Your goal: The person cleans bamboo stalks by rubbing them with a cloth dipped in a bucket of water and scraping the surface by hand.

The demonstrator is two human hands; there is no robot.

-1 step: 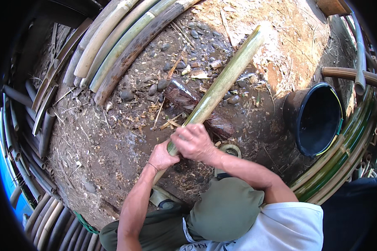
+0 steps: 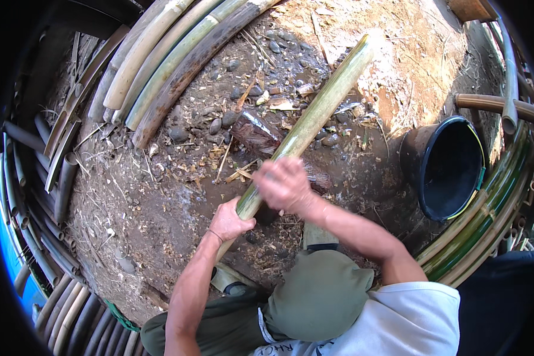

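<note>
A long green bamboo pole (image 2: pixel 326 101) slants from my knees up toward the far right, its middle resting across a wet, dark brown log (image 2: pixel 255 132) on the ground. Near its lower end my left hand (image 2: pixel 230 221) is wrapped round the pole. Farther up, my right hand (image 2: pixel 283 185) is closed over the top of the pole, slightly blurred by motion. Whatever may lie under that palm is hidden.
A black bucket (image 2: pixel 409 160) stands at the right, beside green bamboo poles (image 2: pixel 486 228). More poles (image 2: pixel 160 56) lie at the upper left, and dark ones (image 2: pixel 65 190) are stacked along the left. Stones (image 2: pixel 178 134) and shavings litter the dirt floor.
My right hand has slid a little up the pole, away from my left hand. My left hand keeps its hold in the same place.
</note>
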